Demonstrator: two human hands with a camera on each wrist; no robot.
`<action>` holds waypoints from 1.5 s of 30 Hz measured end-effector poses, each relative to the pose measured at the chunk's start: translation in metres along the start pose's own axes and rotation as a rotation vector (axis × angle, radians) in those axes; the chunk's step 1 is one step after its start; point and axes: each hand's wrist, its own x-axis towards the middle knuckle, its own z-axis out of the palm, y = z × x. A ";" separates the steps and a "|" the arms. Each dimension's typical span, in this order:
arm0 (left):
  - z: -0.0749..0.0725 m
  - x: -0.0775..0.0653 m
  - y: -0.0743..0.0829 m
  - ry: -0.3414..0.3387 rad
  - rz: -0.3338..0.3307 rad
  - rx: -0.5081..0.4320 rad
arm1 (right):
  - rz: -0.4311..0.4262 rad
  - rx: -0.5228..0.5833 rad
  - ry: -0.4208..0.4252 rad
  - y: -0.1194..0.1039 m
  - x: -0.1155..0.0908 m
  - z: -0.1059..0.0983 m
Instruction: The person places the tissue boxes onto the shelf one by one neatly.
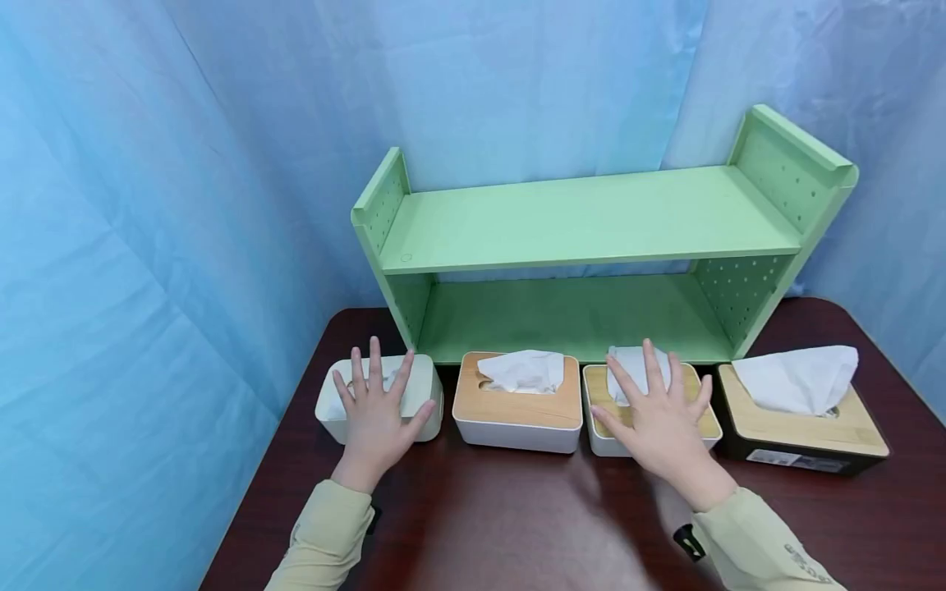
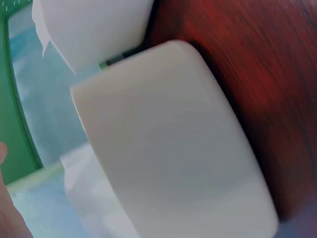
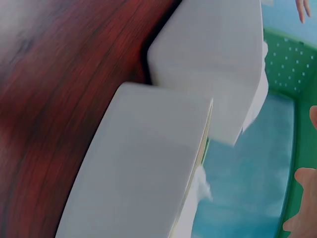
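My left hand hovers with spread, straight fingers over the white tissue box at the far left. Fingers spread likewise, my right hand is over a white tissue box with a bamboo lid. Between the hands stands a tissue box with an orange-brown wood lid. A dark tissue box with a light wood lid sits at the right end. White tissue sticks out of the lids. The left wrist view has a white box wall up close; the right wrist view has two box walls.
A green two-tier shelf stands behind the row of boxes, its front edge close to them. All rest on a dark red-brown wooden table. Light blue curtains hang behind and to the left.
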 end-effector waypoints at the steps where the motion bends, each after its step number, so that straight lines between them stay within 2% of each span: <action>1: 0.000 0.000 -0.003 0.001 -0.005 0.001 | -0.006 0.001 -0.004 -0.003 0.001 0.001; 6: -0.001 -0.005 -0.019 -0.005 -0.013 0.021 | -0.035 0.031 -0.013 -0.020 0.010 0.009; 13: -0.007 -0.015 -0.046 0.044 -0.011 0.030 | -0.057 0.065 -0.055 -0.040 0.021 0.016; 17: -0.010 -0.021 -0.062 0.050 -0.017 0.024 | -0.081 0.060 -0.089 -0.054 0.028 0.021; 27: 0.000 -0.035 -0.100 0.002 -0.110 -0.046 | -0.194 0.032 -0.107 -0.092 0.046 0.054; 35: 0.010 -0.046 -0.113 -0.054 -0.180 -0.081 | -0.275 0.011 -0.183 -0.125 0.058 0.082; 41: 0.015 -0.047 -0.115 -0.100 -0.272 -0.111 | -0.308 -0.045 -0.229 -0.150 0.067 0.097; 45: 0.021 -0.047 -0.113 -0.113 -0.298 -0.139 | -0.310 -0.114 -0.285 -0.164 0.071 0.104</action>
